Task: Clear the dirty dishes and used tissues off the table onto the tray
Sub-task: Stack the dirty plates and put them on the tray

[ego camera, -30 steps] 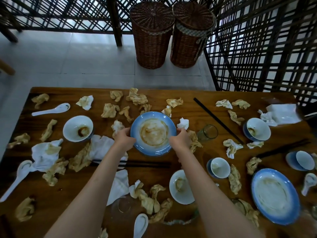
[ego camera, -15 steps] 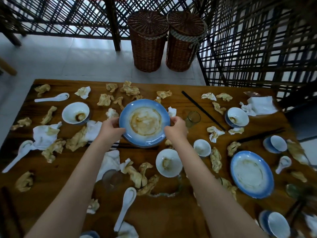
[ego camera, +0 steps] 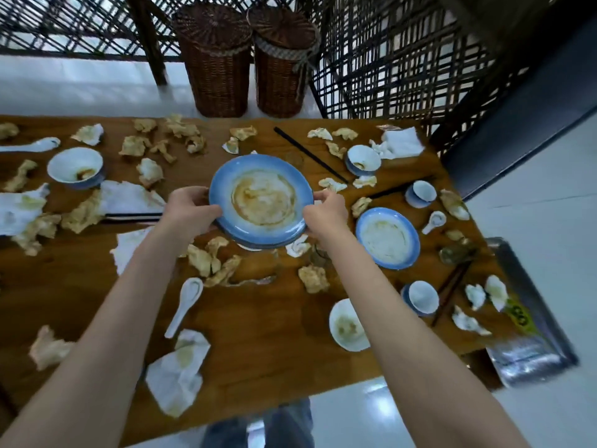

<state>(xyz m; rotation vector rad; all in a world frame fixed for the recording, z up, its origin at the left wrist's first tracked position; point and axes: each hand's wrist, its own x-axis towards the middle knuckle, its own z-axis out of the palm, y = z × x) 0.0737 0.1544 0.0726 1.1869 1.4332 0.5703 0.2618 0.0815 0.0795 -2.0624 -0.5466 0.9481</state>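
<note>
A dirty blue-rimmed plate [ego camera: 261, 200] with brown sauce smears hangs above the wooden table [ego camera: 265, 331], held by both hands. My left hand [ego camera: 189, 210] grips its left rim and my right hand [ego camera: 326, 215] grips its right rim. A metal tray [ego camera: 533, 350] sticks out past the table's right end, low on the right. A second dirty blue plate [ego camera: 387, 237] lies to the right of the held one. Used tissues [ego camera: 179, 371] and several small bowls [ego camera: 76, 166] are scattered across the table.
White soup spoons [ego camera: 185, 303], black chopsticks [ego camera: 310, 155] and a small saucer [ego camera: 347, 326] lie among the litter. Two wicker baskets [ego camera: 216, 59] stand on the floor behind the table, beside a dark lattice screen [ego camera: 403, 59]. My legs show below the table's near edge.
The plate has been lifted off the table and carried towards me and to the right. The camera view has swung right, bringing the metal tray into sight.
</note>
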